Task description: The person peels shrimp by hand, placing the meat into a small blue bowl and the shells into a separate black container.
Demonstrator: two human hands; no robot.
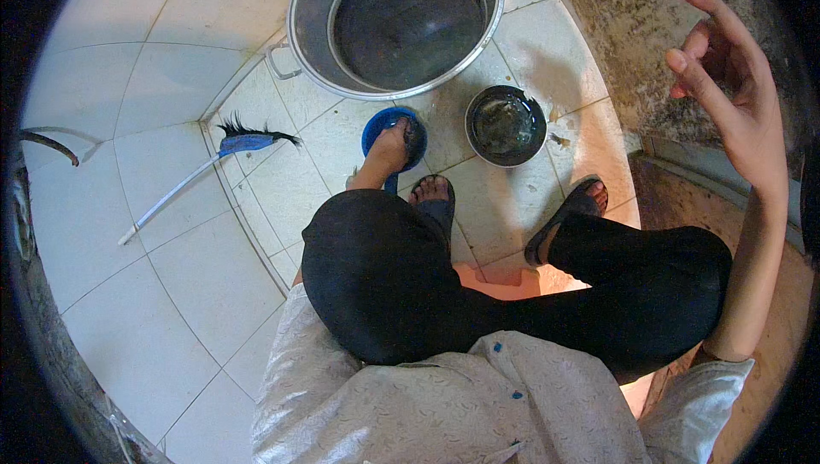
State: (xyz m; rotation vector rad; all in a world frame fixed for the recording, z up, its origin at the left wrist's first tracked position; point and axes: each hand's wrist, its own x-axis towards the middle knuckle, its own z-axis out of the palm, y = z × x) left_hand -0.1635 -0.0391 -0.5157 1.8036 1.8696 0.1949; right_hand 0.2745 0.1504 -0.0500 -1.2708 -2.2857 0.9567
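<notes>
My left hand (389,144) reaches past my knee down into a round blue plastic dipper (368,130), whose handle points towards me. Its fingertips are among something dark inside, and what they touch or hold is hidden. To the right of the dipper, a metal bowl (473,149) on the floor holds dark, wet contents. Beyond both stands a large metal pot (307,48) with side handles and dark liquid in it. My right hand (730,73) is raised at the right, its index finger extended and the other fingers bent, with nothing in it.
A blue-headed brush (246,144) with dark bristles and a pale handle leans at the left by the tiled wall (186,86). My sandalled feet (432,198) rest on the tiled floor (506,208). A stained surface (615,35) runs along the right. Small debris lies near the bowl.
</notes>
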